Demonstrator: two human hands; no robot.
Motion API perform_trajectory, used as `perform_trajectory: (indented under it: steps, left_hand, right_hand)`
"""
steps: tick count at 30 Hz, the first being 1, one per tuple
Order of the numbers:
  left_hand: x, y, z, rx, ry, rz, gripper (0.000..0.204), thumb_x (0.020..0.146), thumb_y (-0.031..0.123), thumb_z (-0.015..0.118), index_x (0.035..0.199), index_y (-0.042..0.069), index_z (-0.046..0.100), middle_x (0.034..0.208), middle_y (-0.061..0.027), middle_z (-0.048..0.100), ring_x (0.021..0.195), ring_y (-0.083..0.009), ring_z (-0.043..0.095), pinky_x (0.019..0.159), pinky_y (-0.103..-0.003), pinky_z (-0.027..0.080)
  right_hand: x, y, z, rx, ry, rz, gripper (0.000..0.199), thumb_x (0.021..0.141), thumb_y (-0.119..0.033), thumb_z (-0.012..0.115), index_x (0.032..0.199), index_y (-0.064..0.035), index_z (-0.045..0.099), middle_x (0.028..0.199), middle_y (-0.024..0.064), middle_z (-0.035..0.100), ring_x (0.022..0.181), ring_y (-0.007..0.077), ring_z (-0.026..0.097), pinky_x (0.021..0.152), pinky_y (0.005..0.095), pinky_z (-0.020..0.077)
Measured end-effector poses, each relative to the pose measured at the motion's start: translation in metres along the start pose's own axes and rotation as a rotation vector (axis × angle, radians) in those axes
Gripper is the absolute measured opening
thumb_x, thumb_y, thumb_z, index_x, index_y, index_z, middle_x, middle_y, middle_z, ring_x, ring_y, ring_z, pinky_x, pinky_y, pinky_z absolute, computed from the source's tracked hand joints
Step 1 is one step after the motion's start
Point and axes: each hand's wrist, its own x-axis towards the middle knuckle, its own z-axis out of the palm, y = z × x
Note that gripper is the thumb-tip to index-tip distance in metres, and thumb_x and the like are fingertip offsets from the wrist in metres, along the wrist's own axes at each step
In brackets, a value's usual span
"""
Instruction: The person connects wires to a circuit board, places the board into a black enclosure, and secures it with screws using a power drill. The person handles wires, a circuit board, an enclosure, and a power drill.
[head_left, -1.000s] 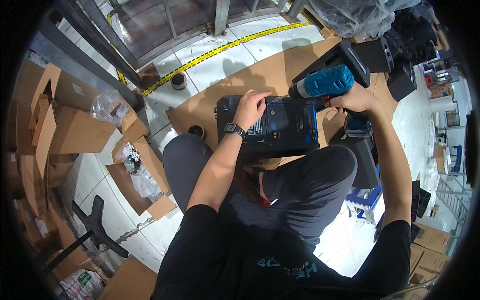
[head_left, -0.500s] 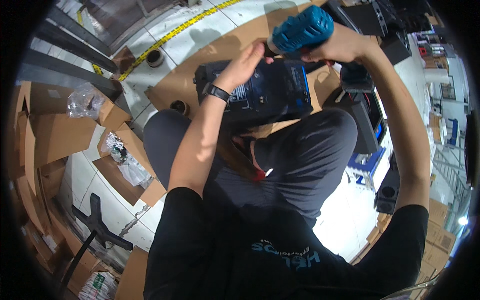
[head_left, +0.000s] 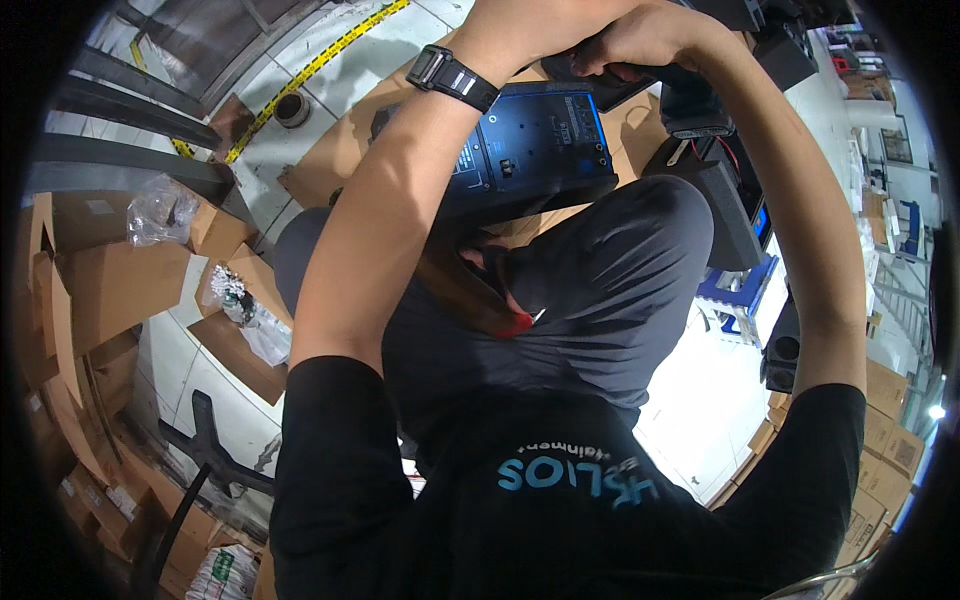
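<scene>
Seated person working on a dark blue electronic unit [head_left: 535, 150] that rests on the lap, above a flattened cardboard sheet [head_left: 330, 150] on the floor. The step in hand appears to be fastening at the unit's far edge. The left hand [head_left: 520, 15], cut by the top of the frame beyond its wristwatch [head_left: 452, 77], lies over that far edge; whether it is closed or spread cannot be told. The right hand [head_left: 640, 40] is wrapped around a dark grip [head_left: 625, 78], probably a power driver's. The next move would call for keeping the tool square to the panel while the left hand steadies the casing. Compared with half a second earlier, the view has tipped downward: the driver's blue body has left the frame, and both hands now sit at the top rim.
</scene>
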Motion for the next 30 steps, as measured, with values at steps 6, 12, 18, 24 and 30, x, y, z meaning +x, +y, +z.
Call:
perform_trajectory:
  steps: [6, 12, 18, 24, 30]
  left_hand:
    - [-0.008, -0.007, 0.009, -0.088, 0.097, 0.012, 0.016, 0.095, 0.009, 0.071, 0.089, -0.005, 0.069, 0.08, -0.0135, 0.071, 0.074, -0.0177, 0.067, 0.071, -0.033, 0.053]
    - [-0.011, -0.011, 0.001, -0.104, 0.075, -0.062, 0.016, 0.095, 0.008, 0.071, 0.088, -0.006, 0.068, 0.08, -0.011, 0.07, 0.076, -0.0146, 0.066, 0.073, -0.031, 0.053]
    - [-0.01, -0.021, -0.002, -0.108, 0.148, 0.025, 0.014, 0.095, 0.008, 0.071, 0.09, -0.005, 0.069, 0.083, -0.011, 0.071, 0.078, -0.0146, 0.066, 0.074, -0.031, 0.053]
    - [-0.012, -0.017, -0.009, -0.113, 0.154, -0.034, 0.012, 0.096, 0.008, 0.07, 0.091, -0.003, 0.07, 0.083, -0.0105, 0.071, 0.079, -0.0147, 0.066, 0.075, -0.031, 0.053]
    - [-0.06, -0.079, -0.082, -0.255, -0.122, -0.427, 0.038, 0.109, 0.036, 0.059, 0.13, 0.004, 0.065, 0.117, -0.0101, 0.07, 0.096, -0.0164, 0.067, 0.087, -0.032, 0.053]
  right_hand:
    - [-0.014, -0.009, 0.003, 0.186, 0.066, 0.079, 0.009, 0.079, -0.009, 0.074, 0.076, -0.0014, 0.072, 0.067, 0.0039, 0.064, 0.058, 0.0153, 0.055, 0.053, 0.0331, 0.0427]
    - [0.002, -0.013, -0.001, 0.05, -0.021, 0.087, 0.012, 0.08, -0.009, 0.072, 0.07, -0.0022, 0.07, 0.064, 0.0055, 0.064, 0.056, 0.0179, 0.057, 0.053, 0.0343, 0.0427]
    - [0.018, -0.007, -0.009, 0.036, -0.061, 0.076, 0.012, 0.082, -0.012, 0.074, 0.075, -0.0016, 0.072, 0.066, 0.005, 0.064, 0.058, 0.0168, 0.057, 0.054, 0.0338, 0.044]
    - [0.02, -0.02, -0.019, 0.005, -0.052, 0.018, 0.016, 0.082, -0.013, 0.078, 0.093, -0.0009, 0.076, 0.082, 0.0063, 0.07, 0.075, 0.0178, 0.062, 0.067, 0.0342, 0.0501]
    - [0.014, -0.016, -0.022, -0.264, 0.107, -0.311, 0.033, 0.074, -0.015, 0.086, 0.104, -0.0036, 0.077, 0.095, 0.0104, 0.076, 0.082, 0.024, 0.071, 0.081, 0.0396, 0.0577]
